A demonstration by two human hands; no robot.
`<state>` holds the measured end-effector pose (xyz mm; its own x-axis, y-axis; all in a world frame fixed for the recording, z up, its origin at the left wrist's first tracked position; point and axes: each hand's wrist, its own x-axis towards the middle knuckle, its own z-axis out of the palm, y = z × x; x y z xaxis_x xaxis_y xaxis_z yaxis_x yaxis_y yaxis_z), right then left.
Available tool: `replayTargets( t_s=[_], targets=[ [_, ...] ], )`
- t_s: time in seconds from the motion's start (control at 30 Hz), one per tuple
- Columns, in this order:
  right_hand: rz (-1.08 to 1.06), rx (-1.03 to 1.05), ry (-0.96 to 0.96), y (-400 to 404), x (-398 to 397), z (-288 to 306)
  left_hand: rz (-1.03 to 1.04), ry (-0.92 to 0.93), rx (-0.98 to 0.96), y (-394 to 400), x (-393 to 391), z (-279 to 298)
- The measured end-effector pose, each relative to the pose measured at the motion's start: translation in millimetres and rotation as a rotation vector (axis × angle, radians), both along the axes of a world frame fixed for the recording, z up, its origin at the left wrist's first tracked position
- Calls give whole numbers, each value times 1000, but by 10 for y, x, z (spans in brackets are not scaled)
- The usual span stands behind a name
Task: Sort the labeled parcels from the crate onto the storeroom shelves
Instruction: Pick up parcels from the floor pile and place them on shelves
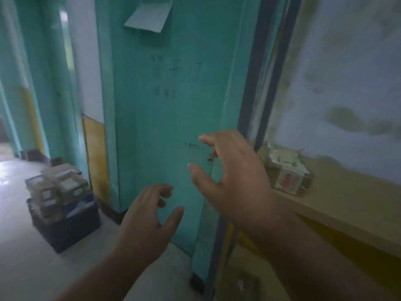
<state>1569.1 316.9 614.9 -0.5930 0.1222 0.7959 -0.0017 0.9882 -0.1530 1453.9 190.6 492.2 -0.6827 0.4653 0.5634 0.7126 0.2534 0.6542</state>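
Head view, blurred throughout: both hands are raised in front of a teal door (173, 118) and hold nothing. The left hand (144, 222) is lower, its fingers loosely curled and its thumb spread out to the side, apart from the door surface as far as the blur allows. The right hand (234, 179) is higher and further forward, fingers spread and slightly bent, empty, near the door's right edge where a small dark fitting shows between its fingers. Whether any fingertip touches the door cannot be told.

Handwritten marks sit on the upper middle of the door, and a pale sheet of paper (149, 16) hangs at its top edge.

On the floor (19, 246) at the lower left stands a dark crate (73, 227), close to the foot of the wall left of the door, piled above its rim with parcels (58, 185) bearing pale labels.

To the right of the door frame a wooden shelf (355, 205) runs along the stained wall (347, 72). One wrapped parcel on the shelf (288, 172) rests near the shelf's left end, against the wall, just beyond the right hand.
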Motion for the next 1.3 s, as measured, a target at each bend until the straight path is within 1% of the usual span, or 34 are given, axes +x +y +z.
replayTargets(
  t_s=[0.13,0.2,0.3,0.43,0.53,0.73,0.87,0.97,1.03,1.13,1.23,1.3],
  targets=[
    [129,-28,-53,-604,-926,-212,156,9,-60,-856,-699,-178],
    [173,-37,-80,-973,-1444,-309,243,19,-121,-1332,-1095,-244],
    [215,-75,-120,-1502,-2169,-440,342,49,-227,-1986,-1660,-274],
    [236,-120,-215,-1934,-3013,-497,438,-8,-338,-2583,-2343,-300],
    [229,-109,-283,-2060,-3603,-541,477,-29,-421,-2835,-2890,-409],
    [259,-67,-281,-2091,-4986,-771,582,-51,-489,-2979,-4171,-736],
    [263,-48,-302,-2163,-6067,-801,665,-36,-642,-3198,-5056,-662],
    [243,29,-332,-2373,-6867,-843,744,6,-778,-3483,-5726,-621],
    [211,69,-373,-2561,-7357,-909,767,15,-822,-3660,-6151,-654],
    [174,89,-397,-2853,-8041,-1076,748,4,-839,-3864,-6795,-786],
    [97,87,-459,-3140,-8721,-1257,679,29,-828,-4107,-7595,-951],
    [58,78,-469,-3225,-9025,-1310,637,50,-825,-4214,-8032,-990]
  ],
)
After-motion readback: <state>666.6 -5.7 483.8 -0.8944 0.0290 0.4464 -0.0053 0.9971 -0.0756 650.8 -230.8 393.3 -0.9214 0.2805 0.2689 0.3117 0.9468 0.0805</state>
